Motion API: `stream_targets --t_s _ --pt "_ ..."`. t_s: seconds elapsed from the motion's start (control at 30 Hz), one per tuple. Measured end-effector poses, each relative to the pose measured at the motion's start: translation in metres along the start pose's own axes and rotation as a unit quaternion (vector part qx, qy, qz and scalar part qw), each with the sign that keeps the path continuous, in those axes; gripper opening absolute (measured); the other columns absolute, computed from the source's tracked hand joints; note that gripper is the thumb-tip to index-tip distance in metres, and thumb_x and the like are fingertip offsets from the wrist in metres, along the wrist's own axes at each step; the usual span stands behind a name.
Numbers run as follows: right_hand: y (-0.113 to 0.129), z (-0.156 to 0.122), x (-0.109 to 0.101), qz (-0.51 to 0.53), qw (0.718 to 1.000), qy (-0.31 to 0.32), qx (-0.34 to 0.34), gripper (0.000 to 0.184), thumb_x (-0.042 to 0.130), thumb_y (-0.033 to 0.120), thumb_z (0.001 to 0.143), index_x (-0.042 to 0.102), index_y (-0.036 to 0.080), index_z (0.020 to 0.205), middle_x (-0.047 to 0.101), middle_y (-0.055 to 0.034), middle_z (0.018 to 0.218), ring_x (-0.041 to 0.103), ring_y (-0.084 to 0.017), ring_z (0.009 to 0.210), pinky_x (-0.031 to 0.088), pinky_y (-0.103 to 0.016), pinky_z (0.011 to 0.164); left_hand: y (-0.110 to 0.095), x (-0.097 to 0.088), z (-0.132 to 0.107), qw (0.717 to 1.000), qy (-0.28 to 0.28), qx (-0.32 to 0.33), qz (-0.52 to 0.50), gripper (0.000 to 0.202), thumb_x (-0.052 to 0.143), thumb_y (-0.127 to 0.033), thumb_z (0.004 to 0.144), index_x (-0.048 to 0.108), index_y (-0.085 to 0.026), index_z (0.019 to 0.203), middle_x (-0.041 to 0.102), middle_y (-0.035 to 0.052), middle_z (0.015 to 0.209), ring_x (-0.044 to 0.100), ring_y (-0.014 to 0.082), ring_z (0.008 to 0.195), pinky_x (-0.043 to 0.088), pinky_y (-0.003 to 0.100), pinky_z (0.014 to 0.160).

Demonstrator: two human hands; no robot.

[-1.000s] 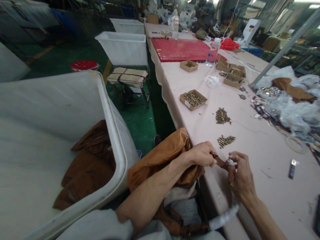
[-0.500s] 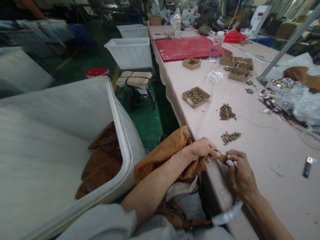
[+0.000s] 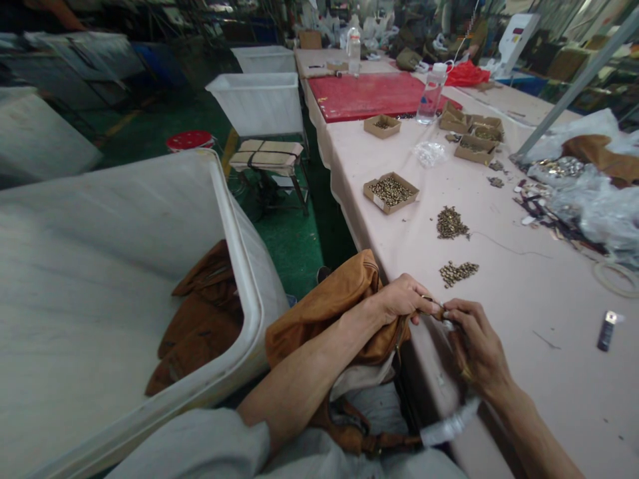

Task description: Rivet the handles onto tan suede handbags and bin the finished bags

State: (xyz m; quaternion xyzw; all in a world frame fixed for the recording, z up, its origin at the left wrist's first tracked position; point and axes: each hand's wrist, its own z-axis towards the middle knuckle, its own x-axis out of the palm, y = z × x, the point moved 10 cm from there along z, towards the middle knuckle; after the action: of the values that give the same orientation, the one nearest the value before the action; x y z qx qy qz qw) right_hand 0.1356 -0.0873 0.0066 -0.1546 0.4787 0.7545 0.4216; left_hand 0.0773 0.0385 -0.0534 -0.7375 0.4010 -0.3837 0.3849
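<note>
Both hands meet over the worktop's near edge, with a brown bag crowded between bin and worktop.
In the head view, the left hand (image 3: 407,296) and right hand (image 3: 476,336) both have a closed grip, fingertips pinching the brown strap (image 3: 397,440); a whitish bit there is too small to make out. The bag (image 3: 319,309) lies at the person's lap against the worktop (image 3: 519,286), the left forearm crossing over it. Close on its left stands a white bin (image 3: 100,226) with brown pieces (image 3: 200,332) inside. Beyond the hands lie two heaps of studs (image 3: 452,223) and a carton tray (image 3: 402,203); plastic bags (image 3: 609,223) clutter the far right.
</note>
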Motion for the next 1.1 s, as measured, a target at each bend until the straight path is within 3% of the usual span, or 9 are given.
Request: stream_targets --t_s 0.17,0.4,0.73,0.97,1.1 --pt "-0.01 0.0 0.0 0.089 0.994 0.004 0.058 0.025 0.054 0.015 0.098 0.064 0.024 0.119 0.065 -0.0122 0.124 0.066 -0.027 0.116 0.056 -0.045 0.097 -0.005 0.003 -0.004 0.999 0.002 0.021 0.029 0.023 0.085 -0.026 0.065 0.081 -0.01 0.082 0.069 0.0022 0.067 0.052 0.0065 0.051 0.046 0.018 0.047" --pt "-0.023 -0.006 -0.006 0.175 0.977 -0.021 0.122 0.014 0.062 0.023 0.096 0.071 0.024 0.107 0.072 -0.01 0.113 0.069 -0.027 0.105 0.057 -0.04 0.088 -0.015 0.007 -0.01 0.993 -0.015 0.066 0.094 0.028 0.083 -0.026 0.063 0.081 -0.009 0.086 0.064 -0.001 0.059 0.049 0.0068 0.047 0.044 0.019 0.046" --pt "-0.026 -0.007 -0.01 0.165 0.974 -0.043 0.152 0.005 0.068 0.025 0.093 0.073 0.023 0.093 0.074 -0.0081 0.102 0.072 -0.025 0.093 0.057 -0.037 0.083 -0.017 0.013 -0.013 0.988 -0.025 0.069 0.135 0.028 0.078 -0.024 0.066 0.08 -0.008 0.089 0.065 -0.0004 0.061 0.052 0.0089 0.047 0.048 0.021 0.046" --pt "-0.038 -0.017 -0.014 0.097 0.973 -0.075 0.198 0.007 0.072 0.028 0.089 0.069 0.022 0.09 0.075 -0.0047 0.089 0.072 -0.021 0.077 0.056 -0.029 0.068 -0.016 0.017 -0.013 0.979 -0.022 0.077 0.185 0.029 0.075 -0.025 0.071 0.081 -0.01 0.094 0.066 0.0012 0.062 0.056 0.0111 0.048 0.043 0.021 0.046" --pt "-0.04 -0.018 -0.015 0.065 0.976 -0.073 0.197 0.01 0.071 0.031 0.09 0.067 0.022 0.092 0.075 -0.0049 0.089 0.072 -0.02 0.074 0.057 -0.03 0.068 -0.029 0.019 -0.02 0.955 -0.05 0.117 0.269 0.024 0.071 -0.02 0.072 0.081 -0.01 0.091 0.069 0.0026 0.066 0.06 0.0131 0.058 0.039 0.022 0.051"
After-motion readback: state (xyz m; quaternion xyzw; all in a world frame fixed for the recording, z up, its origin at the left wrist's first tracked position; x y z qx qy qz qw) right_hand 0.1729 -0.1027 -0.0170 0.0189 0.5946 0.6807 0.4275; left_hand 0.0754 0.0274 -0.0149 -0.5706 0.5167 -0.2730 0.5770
